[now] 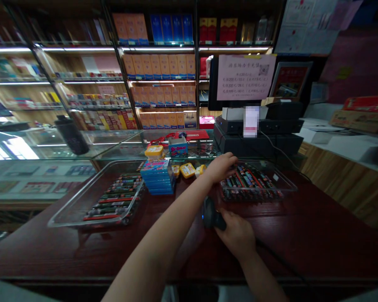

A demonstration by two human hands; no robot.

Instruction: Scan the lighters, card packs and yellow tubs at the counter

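My right hand [237,233] is closed round the handle of a black barcode scanner [210,213], held low over the dark red counter [318,235]; its cable trails off to the right. My left hand [222,167] reaches forward across the counter, fingers curled down onto the small items in the right clear tray [282,178]. Whether those fingers hold anything is hidden. A stack of blue boxes [158,176] stands just left of my left forearm, with small yellow packets [187,170] behind it.
A second clear tray [78,205] with rows of lighters lies at the left. A black till with a screen and paper notice [255,126] stands behind the right tray. Glass display cases and a black cup [71,134] sit left, shelves of cartons behind.
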